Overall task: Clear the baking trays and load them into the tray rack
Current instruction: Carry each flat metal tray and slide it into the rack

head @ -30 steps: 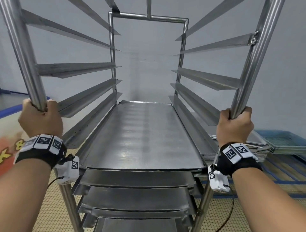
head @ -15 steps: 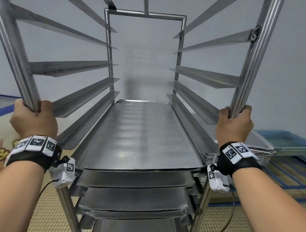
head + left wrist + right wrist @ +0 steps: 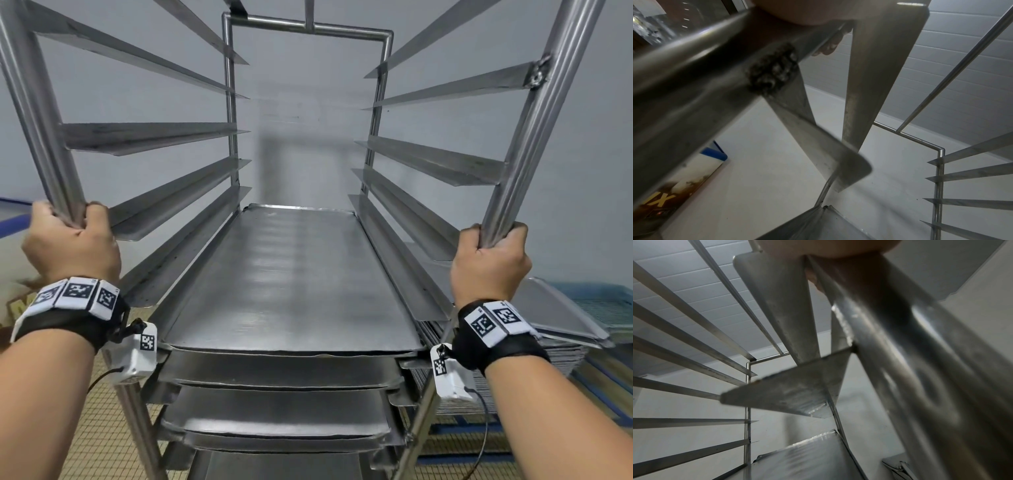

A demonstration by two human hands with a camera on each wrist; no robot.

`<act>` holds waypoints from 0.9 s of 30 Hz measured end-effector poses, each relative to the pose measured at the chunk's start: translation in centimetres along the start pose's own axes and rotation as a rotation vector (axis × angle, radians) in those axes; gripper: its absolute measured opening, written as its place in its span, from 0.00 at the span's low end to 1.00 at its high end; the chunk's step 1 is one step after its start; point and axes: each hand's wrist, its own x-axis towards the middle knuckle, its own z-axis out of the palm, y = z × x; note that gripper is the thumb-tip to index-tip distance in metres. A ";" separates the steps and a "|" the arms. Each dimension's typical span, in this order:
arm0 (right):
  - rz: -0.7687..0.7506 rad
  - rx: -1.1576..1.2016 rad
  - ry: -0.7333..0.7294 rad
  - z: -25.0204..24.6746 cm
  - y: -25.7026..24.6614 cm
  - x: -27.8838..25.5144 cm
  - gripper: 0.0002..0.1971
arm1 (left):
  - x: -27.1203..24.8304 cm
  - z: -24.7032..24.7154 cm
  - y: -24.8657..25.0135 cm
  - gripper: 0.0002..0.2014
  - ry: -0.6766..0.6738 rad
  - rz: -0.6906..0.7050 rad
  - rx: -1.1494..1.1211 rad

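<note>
Two hands grip the front uprights of a steel tray rack (image 3: 310,27). The left hand (image 3: 70,245) is wrapped around the left front post (image 3: 41,137), thumb on the inner side and fingers curled behind it; the right hand (image 3: 488,263) is clenched around the right front post (image 3: 534,130) at about the same height. Several empty baking trays sit in the rack's lower runners, the top tray (image 3: 298,281) lying flat at about wrist level, with at least three more stacked on the rungs below it (image 3: 277,373). The angled runners above it (image 3: 150,137) carry nothing. Outside the rack on the right, a stack of loose trays (image 3: 561,318) rests low beside the right post, next to a blue crate (image 3: 606,301). In the left wrist view a fingertip (image 3: 828,47) curls around the blurred post; the right wrist view shows the other post (image 3: 920,369) close up, with the hand at the top edge.
</note>
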 end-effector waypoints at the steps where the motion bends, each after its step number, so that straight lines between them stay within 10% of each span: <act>1: 0.003 -0.001 -0.006 0.8 0.2 0.2 0.11 | 0.2 0.7 -0.1 0.33 0.004 -0.007 -0.006; 13: 0.020 -0.015 -0.012 9.7 2.8 2.2 0.12 | 1.5 7.9 1.4 0.12 -0.002 0.103 -0.103; 27: 0.076 -0.026 -0.010 23.1 5.8 3.9 0.09 | 7.7 21.3 -0.7 0.20 -0.041 0.053 -0.043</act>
